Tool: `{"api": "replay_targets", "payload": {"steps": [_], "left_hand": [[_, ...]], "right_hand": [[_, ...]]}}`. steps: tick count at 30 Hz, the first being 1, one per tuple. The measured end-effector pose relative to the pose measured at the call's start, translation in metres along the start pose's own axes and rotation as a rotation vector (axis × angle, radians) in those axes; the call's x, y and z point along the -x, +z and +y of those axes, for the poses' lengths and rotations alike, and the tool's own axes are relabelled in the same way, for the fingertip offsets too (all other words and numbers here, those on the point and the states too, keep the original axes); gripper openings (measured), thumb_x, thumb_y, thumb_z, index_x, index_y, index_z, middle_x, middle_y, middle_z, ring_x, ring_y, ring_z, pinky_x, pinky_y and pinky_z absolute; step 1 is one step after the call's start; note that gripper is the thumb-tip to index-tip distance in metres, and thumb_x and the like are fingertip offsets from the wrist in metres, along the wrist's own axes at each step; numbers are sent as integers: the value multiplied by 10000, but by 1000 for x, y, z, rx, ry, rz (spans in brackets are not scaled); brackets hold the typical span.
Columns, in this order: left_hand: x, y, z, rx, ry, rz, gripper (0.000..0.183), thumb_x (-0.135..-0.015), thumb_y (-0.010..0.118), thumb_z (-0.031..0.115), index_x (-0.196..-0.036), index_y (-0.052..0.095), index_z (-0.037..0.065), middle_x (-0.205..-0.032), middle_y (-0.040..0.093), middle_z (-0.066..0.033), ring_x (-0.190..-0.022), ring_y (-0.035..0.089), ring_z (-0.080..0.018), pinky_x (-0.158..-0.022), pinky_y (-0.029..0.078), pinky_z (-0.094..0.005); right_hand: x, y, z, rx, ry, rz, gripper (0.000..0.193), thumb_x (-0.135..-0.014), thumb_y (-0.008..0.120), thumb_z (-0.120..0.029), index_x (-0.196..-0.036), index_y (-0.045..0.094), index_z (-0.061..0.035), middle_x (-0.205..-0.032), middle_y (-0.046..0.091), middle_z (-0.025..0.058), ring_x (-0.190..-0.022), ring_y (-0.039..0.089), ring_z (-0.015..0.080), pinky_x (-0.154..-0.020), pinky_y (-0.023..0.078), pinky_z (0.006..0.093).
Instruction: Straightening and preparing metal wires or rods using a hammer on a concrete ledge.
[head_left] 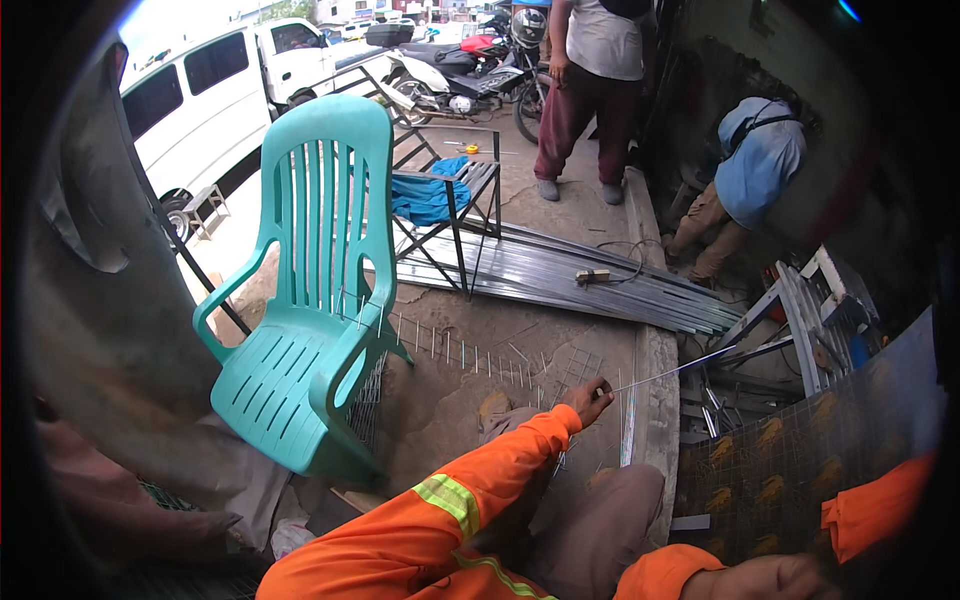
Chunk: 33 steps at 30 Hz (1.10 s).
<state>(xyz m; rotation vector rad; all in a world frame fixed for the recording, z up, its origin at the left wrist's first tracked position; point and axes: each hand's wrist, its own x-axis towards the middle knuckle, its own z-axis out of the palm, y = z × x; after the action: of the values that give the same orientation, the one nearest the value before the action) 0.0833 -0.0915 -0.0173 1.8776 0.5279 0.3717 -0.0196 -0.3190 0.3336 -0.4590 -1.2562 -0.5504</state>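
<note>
My left hand [590,401], in an orange sleeve with a yellow reflective band, reaches out over my bent knees [610,510]. Its fingers are closed at the near end of a thin metal rod [675,370], which extends to the right toward a metal frame. Low at the bottom edge, what looks like my right hand [765,580] shows beside an orange cuff [665,572]. It is cut off there, and its fingers cannot be made out. Wire mesh [580,368] and a row of short upright wires [475,358] stand on the ground beyond my left hand.
A green plastic armchair [280,370] stands at left. Long metal channels [540,265] lie across the ground behind a metal frame holding blue cloth [428,195]. One person [600,90] stands beyond; another [755,165] bends at right. A patterned sheet [770,470] lies near right.
</note>
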Motion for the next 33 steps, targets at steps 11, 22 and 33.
{"api": "replay_targets", "payload": {"steps": [11, 22, 33], "left_hand": [[-17, -21, 9, 118, -20, 38, 270, -867, 654, 324, -952, 626, 69, -618, 570, -38, -563, 516, -111, -527, 402, -275], [-10, -4, 10, 66, -15, 33, 289, -867, 657, 345, -960, 630, 73, -609, 569, -33, -560, 517, -108, -524, 398, -275], [-12, -3, 16, 18, -1, 23, 280, -868, 654, 337, -950, 626, 71, -610, 571, -40, -560, 525, -123, -534, 408, -286]], "right_hand": [[134, -77, 65, -22, 1290, 785, 262, -929, 598, -202, -1111, 602, -15, -977, 609, 42, -745, 535, 82, -592, 459, 238], [134, -82, 50, -22, 1289, 751, 420, -950, 539, -233, -1275, 520, 33, -1134, 591, 101, -754, 543, 113, -605, 464, 244], [130, -83, 51, -37, 1277, 718, 451, -953, 512, -195, -1330, 462, 48, -1204, 560, 126, -799, 558, 125, -617, 477, 246]]}}
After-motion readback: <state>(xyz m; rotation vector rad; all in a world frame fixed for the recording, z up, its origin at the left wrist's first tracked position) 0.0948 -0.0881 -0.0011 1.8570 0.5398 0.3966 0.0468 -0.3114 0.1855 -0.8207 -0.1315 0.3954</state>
